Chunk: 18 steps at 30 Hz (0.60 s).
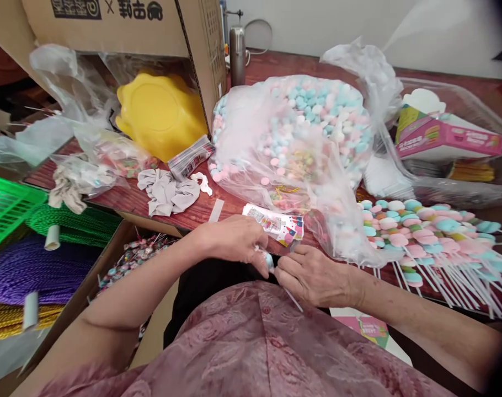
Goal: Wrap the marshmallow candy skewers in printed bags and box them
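Observation:
In front of my lap, both hands are closed around one marshmallow lollipop (269, 260). My left hand (240, 240) pinches its blue-and-white candy end, which looks covered in clear wrap. My right hand (313, 275) grips it just below the candy, and the white stick (294, 299) pokes out under those fingers. My fingers hide most of the candy. Beyond my hands, at the table's edge, lies a stack of printed cards (276, 223). Many unwrapped marshmallow sticks (433, 231) lie in a pile to the right.
A big clear bag of pastel marshmallows (292, 127) fills the table's middle. Behind it on the left stands a cardboard box (122, 33) with a yellow scalloped tub (160, 116). A grey cloth (168, 193) lies nearer. Below left, a carton holds finished lollipops (139, 256) beside bundled cords (23, 270).

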{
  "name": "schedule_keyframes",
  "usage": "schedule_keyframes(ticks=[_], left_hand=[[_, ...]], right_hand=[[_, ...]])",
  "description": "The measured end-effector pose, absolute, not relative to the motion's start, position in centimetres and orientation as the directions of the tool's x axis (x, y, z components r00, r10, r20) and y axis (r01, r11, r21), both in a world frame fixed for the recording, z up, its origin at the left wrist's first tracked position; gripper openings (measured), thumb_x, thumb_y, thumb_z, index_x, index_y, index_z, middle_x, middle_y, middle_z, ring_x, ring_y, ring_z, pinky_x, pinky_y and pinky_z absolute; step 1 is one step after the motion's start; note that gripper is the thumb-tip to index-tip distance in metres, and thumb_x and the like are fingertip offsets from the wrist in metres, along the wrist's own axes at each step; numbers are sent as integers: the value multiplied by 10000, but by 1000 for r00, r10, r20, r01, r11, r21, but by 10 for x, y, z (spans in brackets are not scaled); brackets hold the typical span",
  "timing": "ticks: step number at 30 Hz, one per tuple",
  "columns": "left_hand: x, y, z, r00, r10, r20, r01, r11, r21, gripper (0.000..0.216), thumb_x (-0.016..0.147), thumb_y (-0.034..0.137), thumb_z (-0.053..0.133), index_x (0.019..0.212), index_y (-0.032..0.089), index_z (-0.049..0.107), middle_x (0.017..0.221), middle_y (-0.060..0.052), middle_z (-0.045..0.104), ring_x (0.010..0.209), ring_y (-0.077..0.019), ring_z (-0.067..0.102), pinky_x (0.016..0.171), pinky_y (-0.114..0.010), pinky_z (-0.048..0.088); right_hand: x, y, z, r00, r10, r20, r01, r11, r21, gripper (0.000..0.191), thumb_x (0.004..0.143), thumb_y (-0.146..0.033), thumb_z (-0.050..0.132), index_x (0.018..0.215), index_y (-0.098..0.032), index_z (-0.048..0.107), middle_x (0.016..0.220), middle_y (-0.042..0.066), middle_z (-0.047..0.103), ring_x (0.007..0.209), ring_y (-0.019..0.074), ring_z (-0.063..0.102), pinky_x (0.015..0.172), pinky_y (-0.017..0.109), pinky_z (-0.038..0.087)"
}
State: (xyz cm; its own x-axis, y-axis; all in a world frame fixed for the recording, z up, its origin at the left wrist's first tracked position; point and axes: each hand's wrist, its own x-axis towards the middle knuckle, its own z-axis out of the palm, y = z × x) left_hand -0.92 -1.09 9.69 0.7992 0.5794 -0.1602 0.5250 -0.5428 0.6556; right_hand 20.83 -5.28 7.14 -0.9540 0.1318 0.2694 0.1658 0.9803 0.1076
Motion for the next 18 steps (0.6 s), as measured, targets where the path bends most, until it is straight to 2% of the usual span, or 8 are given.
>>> schedule_keyframes(ticks=[3, 5, 6, 7, 9, 12, 15, 18], left_hand=[[0, -38, 109, 675, 690, 261, 678, -720, 150, 121, 855, 221, 629, 780, 150, 693, 801, -74, 667, 789, -205, 585, 713, -324, 424], [10, -56, 104, 653, 617, 439, 684, -730, 10, 157, 899, 155, 535, 859, 140, 686, 843, -90, 664, 809, -216, 574, 724, -354, 432], [15, -63, 96, 642, 594, 486, 668, -744, 28, 163, 907, 163, 527, 878, 140, 685, 877, -97, 669, 817, -218, 573, 727, -359, 441], [19, -67, 87, 619, 594, 514, 642, -759, 104, 155, 908, 188, 539, 880, 141, 685, 923, -105, 673, 835, -219, 575, 737, -362, 452], [25, -69, 66, 564, 671, 482, 533, -741, 407, 155, 904, 240, 572, 898, 142, 692, 988, -114, 676, 878, -214, 589, 775, -355, 477], [27, -58, 46, 441, 860, 257, 272, -401, 875, 201, 931, 241, 529, 915, 137, 701, 849, -67, 679, 786, -160, 605, 733, -289, 490], [20, -44, 49, 320, 944, 83, 1, -88, 996, 208, 892, 303, 605, 822, 146, 722, 782, -37, 675, 753, -145, 605, 728, -269, 488], [16, -36, 63, 340, 938, 64, -163, -8, 987, 185, 790, 344, 741, 797, 159, 756, 846, -50, 704, 838, -167, 628, 833, -297, 496]], right_hand=[[217, -30, 66, -899, 280, 336, 356, 916, 187, 227, 893, -78, 387, 805, -152, 583, 664, 35, 557, 559, 159, 447, 570, 326, 305], [223, -16, 65, -814, 379, 441, 498, 846, 192, 222, 855, -68, 392, 779, -161, 578, 643, 38, 557, 545, 163, 442, 548, 320, 299], [225, -12, 66, -760, 423, 494, 558, 813, 163, 217, 840, -63, 397, 774, -170, 573, 642, 38, 561, 548, 165, 451, 541, 315, 300], [226, -10, 68, -698, 458, 550, 605, 789, 109, 211, 833, -57, 404, 780, -176, 571, 652, 39, 572, 562, 167, 471, 539, 310, 307], [223, -16, 72, -545, 530, 649, 644, 761, -80, 198, 842, -51, 426, 816, -187, 567, 674, 29, 590, 594, 162, 514, 551, 293, 340], [210, -43, 76, -378, 664, 645, 531, 727, -436, 158, 891, -74, 471, 865, -202, 559, 673, -8, 585, 590, 130, 532, 568, 255, 391], [199, -71, 75, -445, 734, 514, 393, 675, -624, 154, 923, -94, 471, 866, -210, 556, 681, -28, 590, 582, 107, 535, 574, 234, 406], [200, -79, 73, -496, 708, 503, 389, 699, -599, 158, 926, -81, 451, 877, -197, 546, 714, -15, 607, 621, 108, 554, 605, 236, 417]])
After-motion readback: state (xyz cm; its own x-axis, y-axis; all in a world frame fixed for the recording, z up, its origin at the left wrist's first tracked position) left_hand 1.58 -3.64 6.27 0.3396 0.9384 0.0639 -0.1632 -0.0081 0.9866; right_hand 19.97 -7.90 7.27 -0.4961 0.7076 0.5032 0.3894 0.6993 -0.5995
